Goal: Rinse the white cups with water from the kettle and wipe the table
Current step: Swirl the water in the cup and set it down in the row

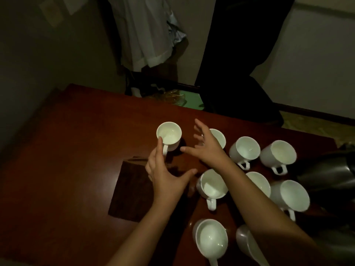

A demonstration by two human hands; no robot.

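Observation:
Several white cups stand on the dark red-brown table (pixel 76 141). One cup (pixel 169 135) stands apart at the middle, with water in it. My left hand (pixel 165 175) reaches to its handle; the fingertips touch the handle and the thumb is spread wide. My right hand (pixel 206 148) hovers with fingers spread just right of that cup, over another cup (pixel 219 138). More cups (pixel 245 150) (pixel 213 184) (pixel 211 239) sit to the right and near me. The dark metal kettle (pixel 330 173) stands at the right edge.
A dark brown cloth (pixel 132 191) lies flat on the table under my left forearm. Beyond the table's far edge hang pale clothes (pixel 148 35) and a dark garment (pixel 240 54). A green item (pixel 192 100) lies on the floor behind the table.

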